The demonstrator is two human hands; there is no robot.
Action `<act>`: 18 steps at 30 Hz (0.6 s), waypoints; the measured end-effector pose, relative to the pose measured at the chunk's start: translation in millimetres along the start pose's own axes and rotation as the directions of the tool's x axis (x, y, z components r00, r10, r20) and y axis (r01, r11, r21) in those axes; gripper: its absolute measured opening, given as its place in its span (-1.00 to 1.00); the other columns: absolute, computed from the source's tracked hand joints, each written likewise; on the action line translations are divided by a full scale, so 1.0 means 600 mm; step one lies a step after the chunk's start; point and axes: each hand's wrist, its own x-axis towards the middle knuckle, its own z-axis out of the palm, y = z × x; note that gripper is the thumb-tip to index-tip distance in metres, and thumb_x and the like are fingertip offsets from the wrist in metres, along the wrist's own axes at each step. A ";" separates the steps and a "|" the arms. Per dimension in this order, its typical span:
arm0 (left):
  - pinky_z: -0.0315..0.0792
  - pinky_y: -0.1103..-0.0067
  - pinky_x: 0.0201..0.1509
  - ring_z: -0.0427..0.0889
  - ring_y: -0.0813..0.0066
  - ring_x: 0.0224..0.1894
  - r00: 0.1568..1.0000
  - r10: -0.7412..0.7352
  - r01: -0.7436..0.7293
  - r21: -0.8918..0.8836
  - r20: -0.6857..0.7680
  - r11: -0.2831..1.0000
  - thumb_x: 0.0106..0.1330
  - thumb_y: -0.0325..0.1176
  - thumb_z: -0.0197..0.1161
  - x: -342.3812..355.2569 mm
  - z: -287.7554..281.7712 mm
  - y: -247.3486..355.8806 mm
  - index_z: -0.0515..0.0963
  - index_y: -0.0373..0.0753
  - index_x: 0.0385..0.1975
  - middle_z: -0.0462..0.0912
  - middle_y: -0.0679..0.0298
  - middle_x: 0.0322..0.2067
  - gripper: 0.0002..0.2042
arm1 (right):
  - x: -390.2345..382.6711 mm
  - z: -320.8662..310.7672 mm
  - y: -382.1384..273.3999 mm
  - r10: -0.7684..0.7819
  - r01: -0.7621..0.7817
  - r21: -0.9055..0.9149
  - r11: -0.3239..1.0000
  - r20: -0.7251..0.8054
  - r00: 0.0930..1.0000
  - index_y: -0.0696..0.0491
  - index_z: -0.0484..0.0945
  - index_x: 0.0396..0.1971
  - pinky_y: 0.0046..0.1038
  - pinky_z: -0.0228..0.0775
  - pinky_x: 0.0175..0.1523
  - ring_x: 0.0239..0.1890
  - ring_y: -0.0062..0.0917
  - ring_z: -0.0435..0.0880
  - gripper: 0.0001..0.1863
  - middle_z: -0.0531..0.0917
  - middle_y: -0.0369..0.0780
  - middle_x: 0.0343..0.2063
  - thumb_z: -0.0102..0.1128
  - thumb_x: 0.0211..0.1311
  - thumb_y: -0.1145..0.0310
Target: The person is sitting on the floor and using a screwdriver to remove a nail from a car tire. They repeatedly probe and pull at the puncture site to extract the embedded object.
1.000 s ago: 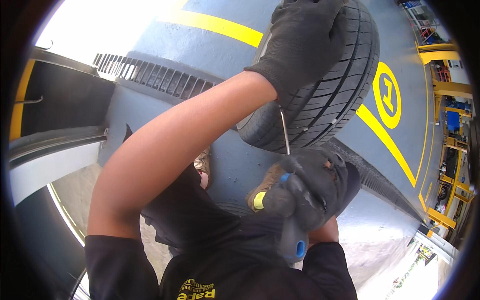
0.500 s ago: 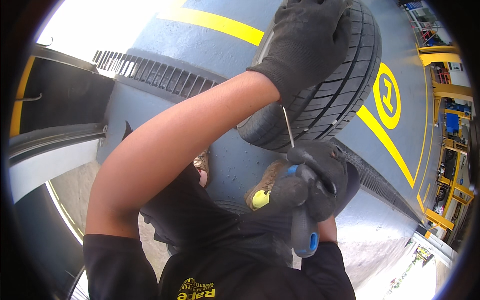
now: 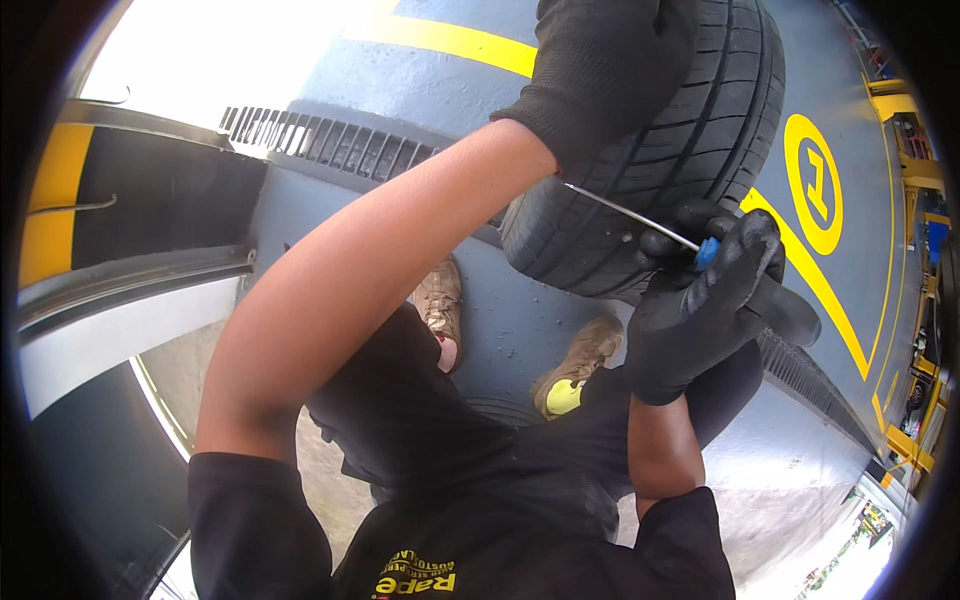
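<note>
A black tyre (image 3: 690, 150) stands on the floor in front of me, leaning a little. My left hand (image 3: 610, 75), in a black knit glove, is closed over its upper part; the fingertips run out of the picture. In my right hand (image 3: 690, 310), also black-gloved, is a screwdriver (image 3: 632, 214) with a thin metal shaft, blue collar and dark handle. Its shaft points up and left across the tyre, toward the underside of my left wrist. Whether the tip touches the rubber is hard to tell. The right fingers wrap round the collar and handle close to the tread.
My shoes (image 3: 590, 350) are planted on the grey-blue floor below the tyre. A slotted drain grate (image 3: 330, 145) crosses behind it to the left. Yellow floor lines (image 3: 820, 290) and a round yellow marking (image 3: 813, 185) lie to the right. A black-and-yellow post (image 3: 150, 190) stands at left.
My right hand has moved up and right, closer to the tread, and the screwdriver has swung from nearly upright to a slant. My left hand stays on the tyre.
</note>
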 end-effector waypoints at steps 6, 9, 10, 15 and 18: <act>0.42 0.15 0.25 0.55 -0.19 0.12 1.000 0.005 -0.005 -0.013 0.026 1.000 0.44 -0.39 0.09 0.000 0.026 0.004 0.54 -0.39 0.07 0.58 -0.15 0.08 -0.70 | 0.038 -0.024 -0.049 -0.024 0.022 0.019 1.000 0.110 0.994 0.18 0.49 -0.15 -0.57 0.57 -0.45 -0.52 -0.58 0.63 -0.77 0.66 -0.11 -0.35 0.19 0.49 0.29; 0.42 0.16 0.25 0.55 -0.18 0.12 0.997 -0.021 0.022 -0.018 0.076 1.000 0.43 -0.39 0.10 -0.004 0.016 0.019 0.54 -0.39 0.09 0.57 -0.15 0.08 -0.69 | 0.050 -0.050 -0.051 -0.142 0.144 -0.011 0.990 0.087 0.986 0.18 0.45 -0.23 -0.54 0.44 -0.51 -0.61 -0.56 0.52 -0.66 0.59 -0.11 -0.42 0.01 0.59 0.16; 0.42 0.16 0.25 0.55 -0.17 0.12 0.996 -0.017 0.019 -0.018 0.083 1.000 0.43 -0.39 0.10 -0.003 0.018 0.019 0.54 -0.38 0.09 0.57 -0.15 0.08 -0.69 | 0.061 -0.065 -0.063 -0.202 0.201 0.011 0.979 0.084 0.976 0.18 0.45 -0.25 -0.56 0.41 -0.52 -0.60 -0.58 0.50 -0.65 0.57 -0.13 -0.43 0.01 0.59 0.16; 0.40 0.18 0.28 0.53 -0.16 0.14 0.988 0.122 -0.122 -0.005 0.092 0.993 0.44 -0.41 0.09 0.006 0.032 -0.014 0.54 -0.39 0.07 0.57 -0.15 0.06 -0.71 | 0.097 -0.114 -0.063 -0.437 0.417 -0.218 0.882 -0.050 0.898 0.24 0.36 0.15 -0.56 0.49 -0.43 -0.44 -0.55 0.60 -0.61 0.56 -0.15 -0.37 0.11 0.41 0.41; 0.41 0.22 0.27 0.54 -0.13 0.14 0.983 0.129 -0.132 0.016 0.127 0.991 0.46 -0.41 0.08 0.008 0.023 -0.014 0.54 -0.37 0.08 0.59 -0.12 0.05 -0.71 | 0.090 -0.117 -0.060 -0.320 0.274 -0.271 0.923 -0.144 0.936 0.19 0.25 0.41 -0.56 0.57 -0.34 -0.34 -0.49 0.71 -0.36 0.62 -0.11 -0.27 0.08 0.30 0.55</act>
